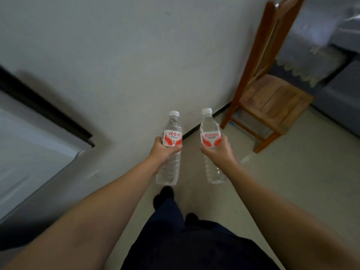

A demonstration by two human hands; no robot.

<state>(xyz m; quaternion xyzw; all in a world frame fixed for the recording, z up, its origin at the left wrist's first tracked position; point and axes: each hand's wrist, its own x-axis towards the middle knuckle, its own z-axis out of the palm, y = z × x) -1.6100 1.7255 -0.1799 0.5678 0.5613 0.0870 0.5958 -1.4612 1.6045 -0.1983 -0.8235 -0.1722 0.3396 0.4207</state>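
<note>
My left hand (162, 152) grips a clear water bottle (171, 133) with a white cap and a red-and-white label, fingers curled round its middle. My right hand (219, 151) grips a second bottle (209, 127) of the same kind, also round the label. Both bottles are held upright in the air at arm's length, side by side and apart, above the pale floor. Their lower halves show below my hands.
A white wall (126, 65) stands straight ahead. A wooden chair (270, 94) sits at the right against the wall, with a grey sofa (335, 78) beyond it. A dark-edged grey panel (39, 133) juts in at the left. My dark trousers and shoes (165, 193) are below.
</note>
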